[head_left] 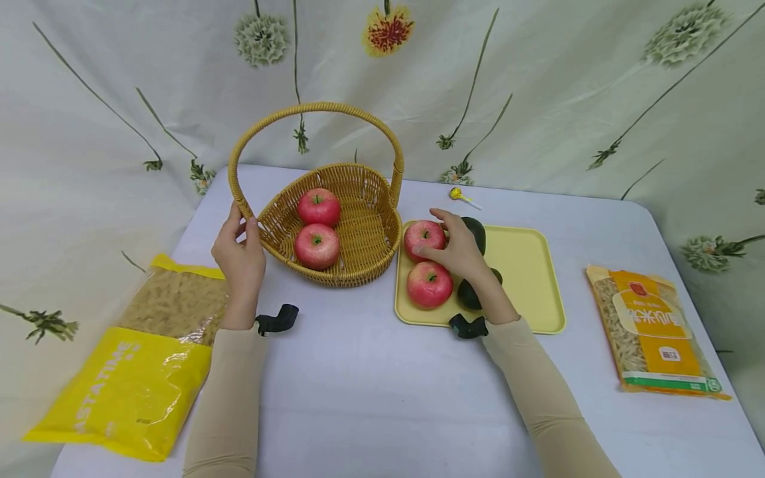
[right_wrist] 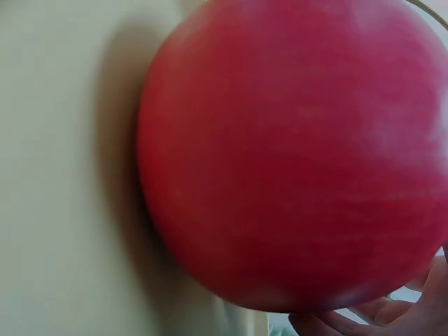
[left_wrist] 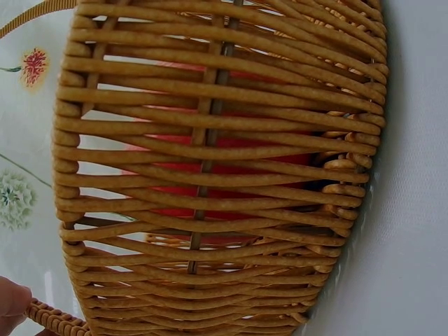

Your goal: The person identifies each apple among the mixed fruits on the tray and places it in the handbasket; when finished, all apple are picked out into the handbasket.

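My left hand (head_left: 239, 262) pinches the foot of the handle (head_left: 317, 107) at the left side of a wicker basket (head_left: 343, 280). Two red apples, a far one (head_left: 319, 207) and a near one (head_left: 317, 246), lie inside it. On a yellow tray (head_left: 528, 265), my right hand (head_left: 460, 249) has thumb and fingers curved round the farther apple (head_left: 423, 237). Another apple (head_left: 429, 285) sits just in front. Two dark avocados, one (head_left: 475, 230) partly behind the hand and one (head_left: 469, 296) by the wrist, rest beside them. An apple (right_wrist: 294, 154) fills much of the right wrist view.
A lollipop (head_left: 460, 195) lies behind the tray. To the left is a yellow pasta bag (head_left: 131, 378); at the right, an orange-labelled bag (head_left: 654, 332). A patterned cloth (head_left: 538, 86) hangs behind the white table (head_left: 370, 398).
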Tool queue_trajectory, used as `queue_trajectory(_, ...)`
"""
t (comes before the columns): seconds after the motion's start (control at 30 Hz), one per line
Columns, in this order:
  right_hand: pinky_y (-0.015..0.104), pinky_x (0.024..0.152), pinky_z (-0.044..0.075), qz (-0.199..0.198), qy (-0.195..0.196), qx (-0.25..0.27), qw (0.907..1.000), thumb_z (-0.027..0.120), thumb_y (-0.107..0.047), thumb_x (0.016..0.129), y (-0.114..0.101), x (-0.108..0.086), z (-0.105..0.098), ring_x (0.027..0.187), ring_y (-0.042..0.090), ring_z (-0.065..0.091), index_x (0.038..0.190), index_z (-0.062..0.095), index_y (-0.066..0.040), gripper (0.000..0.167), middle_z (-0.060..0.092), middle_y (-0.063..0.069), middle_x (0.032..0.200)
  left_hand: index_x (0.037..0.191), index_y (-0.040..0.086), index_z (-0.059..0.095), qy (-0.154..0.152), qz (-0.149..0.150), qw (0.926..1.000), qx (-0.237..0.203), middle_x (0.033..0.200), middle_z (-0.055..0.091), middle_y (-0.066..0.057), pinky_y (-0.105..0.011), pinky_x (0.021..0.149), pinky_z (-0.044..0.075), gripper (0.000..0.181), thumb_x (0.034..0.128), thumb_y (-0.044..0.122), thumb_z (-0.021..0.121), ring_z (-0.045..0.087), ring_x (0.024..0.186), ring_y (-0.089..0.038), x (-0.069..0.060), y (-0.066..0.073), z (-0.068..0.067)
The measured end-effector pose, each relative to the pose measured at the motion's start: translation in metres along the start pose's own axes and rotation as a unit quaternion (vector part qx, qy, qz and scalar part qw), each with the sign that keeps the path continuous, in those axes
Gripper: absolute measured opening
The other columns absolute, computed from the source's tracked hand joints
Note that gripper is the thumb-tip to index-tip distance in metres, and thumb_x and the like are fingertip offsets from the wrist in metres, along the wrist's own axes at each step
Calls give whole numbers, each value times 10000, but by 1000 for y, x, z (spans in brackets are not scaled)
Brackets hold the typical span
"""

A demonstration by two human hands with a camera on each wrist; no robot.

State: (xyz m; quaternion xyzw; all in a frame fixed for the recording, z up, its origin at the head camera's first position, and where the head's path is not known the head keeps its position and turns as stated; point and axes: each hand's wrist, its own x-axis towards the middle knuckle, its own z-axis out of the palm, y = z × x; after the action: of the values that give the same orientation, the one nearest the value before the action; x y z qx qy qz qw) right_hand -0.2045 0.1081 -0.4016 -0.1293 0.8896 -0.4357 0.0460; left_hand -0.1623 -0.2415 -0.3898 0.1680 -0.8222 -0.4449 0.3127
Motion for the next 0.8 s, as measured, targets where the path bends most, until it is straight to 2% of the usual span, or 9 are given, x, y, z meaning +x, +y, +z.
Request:
queue_trajectory(0.4, 520, 1095, 400, 239, -333, -144, 9991, 718, -346, 863, 2, 1, 4, 1337, 322, 415, 1497, 346, -73, 784, 428, 170, 1471, 1426, 152, 504, 7, -23, 10000, -20, 1376, 597, -39, -396, 883, 568, 420, 1007, 155, 527, 636, 1136, -201, 0, 1, 0)
queue_trajectory(0.57, 520, 1102, 394, 284, -395, -83, 9988, 711, -327, 873, 2, 1, 5, 1347, 327, 405, 1502, 341, -78, 771, 428, 172, 1469, 1427, 152, 499, 22, -65, 10000, -47, 1399, 577, -24, -352, 879, 569, 422, 1006, 157, 529, 635, 1134, -196, 0, 1, 0)
queue_trajectory(0.8, 529, 1100, 393, 275, -393, -125, 9988, 727, -305, 867, 2, 1, 4, 1343, 341, 410, 1499, 348, -85, 768, 433, 181, 1462, 1426, 149, 499, 45, -50, 10000, -14, 1392, 583, -26, -354, 872, 570, 421, 1006, 160, 529, 639, 1129, -195, 0, 1, 0)
